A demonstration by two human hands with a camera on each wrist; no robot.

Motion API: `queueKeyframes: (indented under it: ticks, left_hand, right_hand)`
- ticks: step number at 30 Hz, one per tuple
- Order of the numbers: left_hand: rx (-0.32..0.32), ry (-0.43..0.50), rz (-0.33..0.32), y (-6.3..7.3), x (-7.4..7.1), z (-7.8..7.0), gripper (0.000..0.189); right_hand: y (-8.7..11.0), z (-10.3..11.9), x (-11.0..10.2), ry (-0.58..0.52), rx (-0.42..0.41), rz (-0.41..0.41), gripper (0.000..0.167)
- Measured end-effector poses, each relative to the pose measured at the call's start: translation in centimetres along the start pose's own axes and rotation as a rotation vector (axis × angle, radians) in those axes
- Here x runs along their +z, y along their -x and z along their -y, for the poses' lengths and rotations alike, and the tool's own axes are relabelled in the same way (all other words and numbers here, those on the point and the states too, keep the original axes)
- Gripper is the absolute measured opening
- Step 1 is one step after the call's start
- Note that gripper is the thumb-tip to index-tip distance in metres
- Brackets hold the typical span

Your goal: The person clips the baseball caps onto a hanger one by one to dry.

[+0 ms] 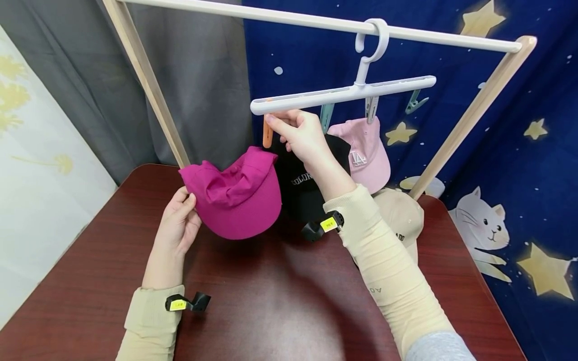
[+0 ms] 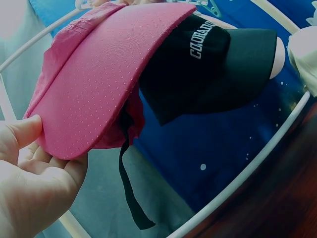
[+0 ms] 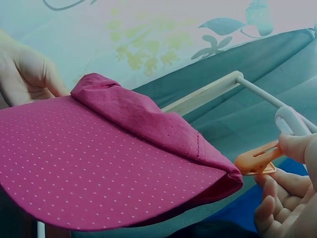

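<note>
Both pinch: the raised right hand [image 1: 303,134] an orange clip [image 1: 267,135], the left hand [image 1: 177,223] a magenta cap [image 1: 241,200].

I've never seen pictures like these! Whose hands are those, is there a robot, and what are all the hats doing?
No robot here, just a person's two bare hands. The big picture comes from a camera on the person's head, looking down. The other two come from cameras on the left and right wrists.

The left hand holds a magenta cap above the brown table. The right hand pinches an orange clip on a white hanger, which hooks over a rail. A black cap and a light pink cap hang under it. Behind the right arm, a beige cap seems to rest on the table.
</note>
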State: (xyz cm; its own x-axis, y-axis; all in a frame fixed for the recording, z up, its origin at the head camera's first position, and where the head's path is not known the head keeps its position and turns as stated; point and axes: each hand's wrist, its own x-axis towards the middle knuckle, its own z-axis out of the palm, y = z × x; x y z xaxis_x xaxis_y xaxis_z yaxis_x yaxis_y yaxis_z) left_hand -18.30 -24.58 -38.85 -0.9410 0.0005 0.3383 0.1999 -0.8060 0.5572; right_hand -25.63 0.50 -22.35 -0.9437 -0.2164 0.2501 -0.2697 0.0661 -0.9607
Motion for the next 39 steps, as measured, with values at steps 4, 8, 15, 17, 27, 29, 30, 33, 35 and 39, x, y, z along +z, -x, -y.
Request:
queueKeyframes:
  ticks: [4,8,15,17,27,29,30,33,35,39]
  left_hand:
    - [-0.001,-0.010,0.000,-0.2,0.2,-0.4,0.025]
    - [-0.003,-0.025,0.003,-0.3,0.4,-0.8,0.024]
    - [0.008,-0.051,-0.010,-0.4,0.4,-0.9,0.023]
    - [0.009,-0.047,-0.008,-0.5,0.4,-0.8,0.023]
    - [0.021,-0.068,-0.039,-0.5,0.6,-0.5,0.023]
    - [0.023,-0.071,-0.041,-0.5,0.6,-0.5,0.022]
    - [0.023,-0.070,-0.041,-0.5,0.7,-0.4,0.022]
    - [0.027,-0.064,-0.039,-0.5,0.8,-0.4,0.022]
    - [0.034,-0.060,-0.039,-0.5,0.9,-0.3,0.022]
    - [0.057,-0.058,-0.041,-0.4,1.1,-0.2,0.022]
  right_hand:
    - [0.0,-0.1,0.1,-0.006,0.015,-0.024,0.027]
    - [0.0,-0.1,0.2,-0.010,0.006,-0.052,0.025]
    - [0.0,-0.2,0.6,-0.059,-0.044,-0.101,0.021]
    - [-0.1,-0.3,0.6,-0.054,-0.049,-0.111,0.021]
    - [0.0,-0.4,0.7,-0.046,-0.059,-0.136,0.018]
    - [0.1,-0.4,0.6,-0.032,-0.060,-0.142,0.018]
    - [0.1,-0.4,0.6,-0.023,-0.060,-0.146,0.017]
    - [0.2,-0.4,0.5,-0.018,-0.063,-0.155,0.016]
    - [0.3,-0.3,0.5,-0.016,-0.066,-0.160,0.016]
    - [0.4,-0.3,0.5,-0.032,-0.061,-0.158,0.016]
